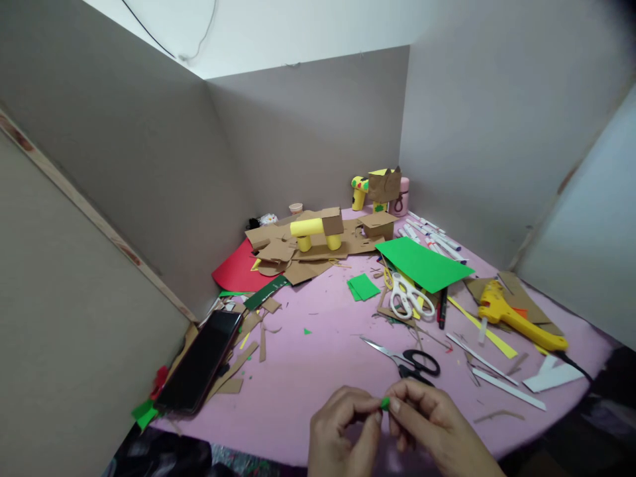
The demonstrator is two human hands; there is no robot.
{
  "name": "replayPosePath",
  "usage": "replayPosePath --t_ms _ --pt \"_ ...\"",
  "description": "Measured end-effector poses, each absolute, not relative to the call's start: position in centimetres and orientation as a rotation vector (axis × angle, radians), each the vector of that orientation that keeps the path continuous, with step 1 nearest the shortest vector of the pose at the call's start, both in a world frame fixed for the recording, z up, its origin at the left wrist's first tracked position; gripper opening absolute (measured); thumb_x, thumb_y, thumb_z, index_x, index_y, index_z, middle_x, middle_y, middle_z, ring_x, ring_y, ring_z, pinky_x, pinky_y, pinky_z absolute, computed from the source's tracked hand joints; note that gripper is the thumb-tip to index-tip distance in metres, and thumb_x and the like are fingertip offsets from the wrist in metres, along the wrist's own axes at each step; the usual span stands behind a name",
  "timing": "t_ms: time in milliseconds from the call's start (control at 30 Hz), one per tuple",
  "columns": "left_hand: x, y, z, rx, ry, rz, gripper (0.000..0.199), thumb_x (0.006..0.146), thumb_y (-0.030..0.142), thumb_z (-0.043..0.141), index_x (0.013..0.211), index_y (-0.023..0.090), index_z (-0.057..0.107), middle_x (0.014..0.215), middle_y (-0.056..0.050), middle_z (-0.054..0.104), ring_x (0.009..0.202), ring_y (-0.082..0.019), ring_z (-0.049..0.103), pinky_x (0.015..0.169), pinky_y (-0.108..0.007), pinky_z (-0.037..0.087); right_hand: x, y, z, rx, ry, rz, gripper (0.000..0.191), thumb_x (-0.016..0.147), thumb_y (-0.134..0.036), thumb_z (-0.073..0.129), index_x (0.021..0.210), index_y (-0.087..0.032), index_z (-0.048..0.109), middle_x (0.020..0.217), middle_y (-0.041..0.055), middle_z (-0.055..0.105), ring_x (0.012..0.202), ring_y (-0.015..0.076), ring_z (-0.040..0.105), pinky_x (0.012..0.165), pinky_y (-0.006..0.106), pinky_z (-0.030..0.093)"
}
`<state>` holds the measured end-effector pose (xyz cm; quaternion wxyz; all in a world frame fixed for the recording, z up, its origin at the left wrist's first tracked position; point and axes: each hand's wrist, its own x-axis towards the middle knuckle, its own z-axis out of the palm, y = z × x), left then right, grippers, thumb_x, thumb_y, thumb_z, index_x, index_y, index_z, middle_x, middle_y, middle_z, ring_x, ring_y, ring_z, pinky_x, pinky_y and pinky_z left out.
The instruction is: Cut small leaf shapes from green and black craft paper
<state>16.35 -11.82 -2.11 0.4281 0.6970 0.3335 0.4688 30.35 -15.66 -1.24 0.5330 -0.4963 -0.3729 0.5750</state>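
Observation:
Close to the table's front edge, my left hand [345, 430] and my right hand [430, 424] meet with fingertips pinched on a small green piece [385, 403] between them. Just beyond my right hand lie black-handled scissors [405, 361], their blades pointing up and left. A tiny green scrap [307, 331] rests on the pink tabletop [318, 371]. Farther back stands a figure of yellow tubes [307, 228] with a cardboard box head [332, 221]. Green paper squares [364, 287] lie to the right of centre.
A phone [201, 361] and cardboard scraps lie left. White scissors [410, 298], a green sheet [422, 262], markers [434, 235] and a yellow glue gun [519, 318] are right. Behind are a spotted yellow figure [382, 185] and a pink bottle [400, 199]. Grey panels [313, 132] enclose the table.

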Motion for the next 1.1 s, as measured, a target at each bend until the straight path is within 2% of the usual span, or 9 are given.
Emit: replayPosePath --t_ms 133,300,400,567,667,800,967,1100 --pt "15.9 -11.6 -2.4 2.193 0.737 1.244 0.023 0.081 0.009 0.050 0.085 0.021 0.069 0.074 -0.009 0.071 0.071 -0.017 0.065 0.065 -0.024 0.051 30.3 -15.6 -1.4 -1.166 -0.780 1.442 0.037 0.068 -0.051 0.069 0.061 -0.016 0.056 0.048 -0.0049 0.055 0.041 0.0087 0.048 0.044 0.020 0.035" --pt "15.5 -11.5 -2.8 2.330 0.710 1.228 0.027 0.080 0.006 0.048 0.092 0.020 0.068 0.081 -0.010 0.072 0.076 -0.019 0.066 0.069 -0.025 0.052 30.2 -15.6 -1.6 -1.184 -0.798 1.422 0.041 0.071 -0.054 0.064 0.060 -0.016 0.054 0.048 -0.0044 0.055 0.041 0.0079 0.048 0.044 0.020 0.035" --pt "15.6 -11.4 -2.4 2.142 0.747 1.189 0.024 0.081 0.010 0.049 0.090 0.020 0.069 0.080 -0.009 0.071 0.074 -0.018 0.066 0.067 -0.024 0.051 30.4 -15.6 -1.6 -1.217 -0.850 1.394 0.040 0.069 -0.054 0.066 0.064 -0.016 0.055 0.050 -0.0054 0.053 0.042 0.0081 0.047 0.045 0.020 0.037" --pt "15.8 -11.0 -2.1 1.622 0.976 0.922 0.017 0.080 0.028 0.057 0.078 0.016 0.068 0.068 -0.006 0.069 0.064 -0.017 0.063 0.059 -0.023 0.049 30.5 -15.8 -1.1 -1.306 -1.083 1.245 0.032 0.080 -0.045 0.056 0.066 -0.016 0.056 0.054 -0.0036 0.051 0.051 0.0123 0.049 0.052 0.024 0.040" --pt "15.8 -11.0 -2.1 1.632 1.014 0.871 0.021 0.077 0.030 0.059 0.066 0.015 0.067 0.061 -0.004 0.066 0.059 -0.016 0.058 0.055 -0.021 0.044 30.5 -15.9 -0.9 -1.411 -1.251 1.075 0.030 0.083 -0.040 0.050 0.067 -0.016 0.057 0.058 -0.0016 0.051 0.055 0.0146 0.048 0.052 0.025 0.038" --pt "15.8 -11.2 -1.8 1.704 1.048 0.841 0.020 0.078 0.028 0.058 0.067 0.015 0.067 0.062 -0.004 0.063 0.059 -0.015 0.056 0.056 -0.022 0.041 30.5 -15.9 -1.0 -1.471 -1.399 0.927 0.029 0.085 -0.037 0.047 0.069 -0.016 0.060 0.061 0.0013 0.058 0.059 0.0169 0.052 0.055 0.025 0.040" --pt "15.9 -11.1 -1.3 1.544 0.962 0.769 0.025 0.079 0.034 0.057 0.065 0.015 0.062 0.059 -0.001 0.058 0.057 -0.014 0.051 0.055 -0.022 0.039 30.7 -15.7 -1.5 -1.406 -1.324 1.003 0.034 0.087 -0.042 0.046 0.068 -0.017 0.060 0.059 0.0003 0.056 0.057 0.0163 0.053 0.055 0.025 0.042" --pt "16.6 -11.1 -1.9 1.068 0.887 0.744 0.038 0.067 0.050 0.068 0.061 0.014 0.056 0.054 0.001 0.058 0.050 -0.009 0.050 0.050 -0.019 0.037 30.6 -15.7 -1.9 -1.244 -1.153 1.178 0.028 0.084 -0.042 0.053 0.082 -0.016 0.061 0.065 0.0014 0.060 0.062 0.0174 0.058 0.060 0.027 0.046"
